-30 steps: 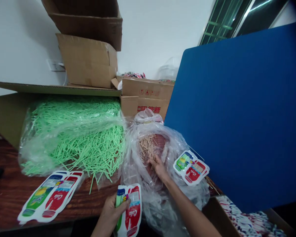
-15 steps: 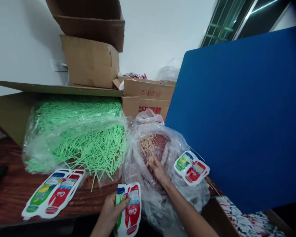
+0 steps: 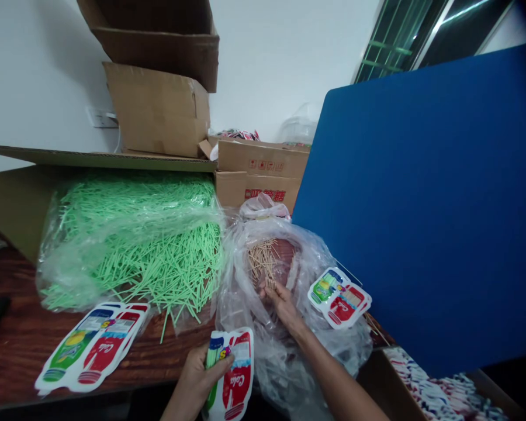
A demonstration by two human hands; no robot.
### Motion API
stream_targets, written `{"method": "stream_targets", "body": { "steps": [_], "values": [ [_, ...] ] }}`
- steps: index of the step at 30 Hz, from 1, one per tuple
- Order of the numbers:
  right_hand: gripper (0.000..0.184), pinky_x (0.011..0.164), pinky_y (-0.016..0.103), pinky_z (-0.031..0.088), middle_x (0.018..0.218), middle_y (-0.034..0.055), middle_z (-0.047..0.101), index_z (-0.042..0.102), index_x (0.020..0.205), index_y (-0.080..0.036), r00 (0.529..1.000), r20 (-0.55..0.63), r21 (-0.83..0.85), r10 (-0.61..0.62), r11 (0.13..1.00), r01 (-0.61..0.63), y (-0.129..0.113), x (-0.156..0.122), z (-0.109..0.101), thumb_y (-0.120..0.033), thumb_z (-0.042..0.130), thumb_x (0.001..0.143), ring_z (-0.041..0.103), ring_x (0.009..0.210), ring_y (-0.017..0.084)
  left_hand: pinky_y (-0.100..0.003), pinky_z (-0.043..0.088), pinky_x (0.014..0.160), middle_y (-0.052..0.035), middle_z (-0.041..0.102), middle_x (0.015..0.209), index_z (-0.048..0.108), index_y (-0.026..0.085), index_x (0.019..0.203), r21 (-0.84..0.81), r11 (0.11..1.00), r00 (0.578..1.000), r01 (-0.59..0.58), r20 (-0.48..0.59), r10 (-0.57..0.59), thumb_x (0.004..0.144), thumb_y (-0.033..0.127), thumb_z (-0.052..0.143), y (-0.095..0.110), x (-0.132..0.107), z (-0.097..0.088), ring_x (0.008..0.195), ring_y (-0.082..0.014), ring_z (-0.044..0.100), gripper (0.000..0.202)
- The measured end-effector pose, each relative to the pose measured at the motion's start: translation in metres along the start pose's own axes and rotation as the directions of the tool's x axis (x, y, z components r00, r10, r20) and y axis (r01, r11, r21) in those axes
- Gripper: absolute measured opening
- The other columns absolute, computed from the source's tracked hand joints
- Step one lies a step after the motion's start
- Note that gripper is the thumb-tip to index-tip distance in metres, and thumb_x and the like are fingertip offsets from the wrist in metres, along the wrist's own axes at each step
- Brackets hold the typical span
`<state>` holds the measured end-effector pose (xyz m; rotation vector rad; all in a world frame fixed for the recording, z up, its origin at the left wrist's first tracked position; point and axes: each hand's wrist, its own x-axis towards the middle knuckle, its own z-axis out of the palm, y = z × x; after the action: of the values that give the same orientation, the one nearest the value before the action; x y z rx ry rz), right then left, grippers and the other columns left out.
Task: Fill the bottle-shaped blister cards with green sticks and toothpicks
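Note:
My left hand (image 3: 197,377) is closed on a bottle-shaped printed packet (image 3: 234,374) near the table's front edge, with several green sticks pinned under the thumb. My right hand (image 3: 280,301) reaches into a clear plastic bag (image 3: 284,275) and its fingers pinch at a heap of thin tan wooden sticks (image 3: 263,260). A second printed packet (image 3: 339,295) rests on the bag's right side. A stack of the same packets (image 3: 94,345) lies on the wooden table (image 3: 17,345) to the left.
A big clear bag of green sticks (image 3: 131,234) spills from an open cardboard box (image 3: 9,193). More cardboard boxes (image 3: 158,105) are stacked behind. A blue panel (image 3: 421,193) stands on the right. A box of packets (image 3: 438,392) sits at lower right.
My right hand has shifted slightly within the bag among the tan sticks. My left hand still holds the packet in about the same place.

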<state>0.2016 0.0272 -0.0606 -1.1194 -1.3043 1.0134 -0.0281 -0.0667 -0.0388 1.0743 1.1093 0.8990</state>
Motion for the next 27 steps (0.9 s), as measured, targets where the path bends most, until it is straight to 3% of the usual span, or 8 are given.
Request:
{"method": "stream_targets", "body": {
  "steps": [8, 11, 14, 16, 21, 27],
  "values": [
    [0.019, 0.078, 0.028, 0.039, 0.078, -0.0001, 0.061, 0.064, 0.094, -0.022, 0.991, 0.001, -0.057, -0.133, 0.99, 0.133, -0.043, -0.024, 0.001, -0.035, 0.05, 0.091, 0.055, 0.079, 0.017, -0.023, 0.046, 0.058, -0.0028, 0.068, 0.064, 0.069, 0.011, 0.069, -0.028, 1.0, 0.998, -0.015, 0.065, 0.017, 0.068, 0.038, 0.075, 0.006, -0.006, 0.005, 0.059, -0.0165, 0.059, 0.027],
    [0.016, 0.077, 0.03, 0.042, 0.077, 0.0, 0.061, 0.062, 0.092, -0.022, 0.996, -0.048, 0.185, -0.077, 0.979, 0.085, -0.051, -0.032, 0.01, -0.035, 0.054, 0.089, 0.057, 0.076, 0.017, -0.023, 0.046, 0.057, -0.0026, 0.069, 0.064, 0.069, 0.011, 0.069, -0.057, 0.998, 0.996, 0.001, 0.094, 0.004, 0.068, 0.036, 0.076, 0.013, -0.008, 0.007, 0.058, -0.0159, 0.059, 0.026],
    [0.014, 0.08, 0.034, 0.046, 0.073, -0.0017, 0.062, 0.059, 0.092, -0.023, 0.998, -0.055, 0.519, 0.015, 0.855, 0.015, -0.064, -0.039, 0.026, -0.035, 0.059, 0.085, 0.06, 0.069, 0.016, -0.023, 0.046, 0.058, -0.0028, 0.07, 0.066, 0.071, 0.011, 0.073, -0.116, 0.992, 0.99, 0.037, 0.139, -0.021, 0.069, 0.034, 0.076, 0.024, -0.01, 0.011, 0.058, -0.0154, 0.06, 0.023],
    [0.014, 0.084, 0.037, 0.047, 0.07, -0.0028, 0.062, 0.057, 0.091, -0.024, 0.998, -0.027, 0.632, 0.048, 0.775, -0.02, -0.076, -0.044, 0.037, -0.035, 0.062, 0.083, 0.062, 0.066, 0.016, -0.023, 0.046, 0.058, -0.0035, 0.071, 0.067, 0.071, 0.011, 0.072, -0.152, 0.987, 0.988, 0.054, 0.149, -0.031, 0.067, 0.033, 0.077, 0.031, -0.012, 0.013, 0.057, -0.0156, 0.06, 0.023],
    [0.017, 0.081, 0.037, 0.05, 0.066, -0.0026, 0.062, 0.054, 0.088, -0.026, 0.993, 0.027, 0.685, 0.114, 0.721, -0.102, -0.101, -0.057, 0.059, -0.039, 0.063, 0.082, 0.066, 0.075, 0.02, -0.024, 0.046, 0.058, -0.0045, 0.072, 0.066, 0.072, 0.011, 0.071, -0.22, 0.972, 0.983, 0.087, 0.176, -0.049, 0.065, 0.031, 0.079, 0.037, -0.017, 0.014, 0.056, -0.0157, 0.061, 0.023],
    [0.021, 0.072, 0.033, 0.053, 0.073, 0.0013, 0.067, 0.055, 0.094, -0.023, 0.978, 0.055, 0.658, 0.201, 0.729, -0.187, -0.099, -0.07, 0.07, -0.038, 0.063, 0.083, 0.068, 0.08, 0.021, -0.024, 0.047, 0.06, -0.0057, 0.074, 0.071, 0.073, 0.011, 0.076, -0.26, 0.963, 0.974, 0.065, 0.225, -0.005, 0.07, 0.028, 0.076, 0.033, -0.017, 0.01, 0.058, -0.0155, 0.062, 0.019]
  ]
}}
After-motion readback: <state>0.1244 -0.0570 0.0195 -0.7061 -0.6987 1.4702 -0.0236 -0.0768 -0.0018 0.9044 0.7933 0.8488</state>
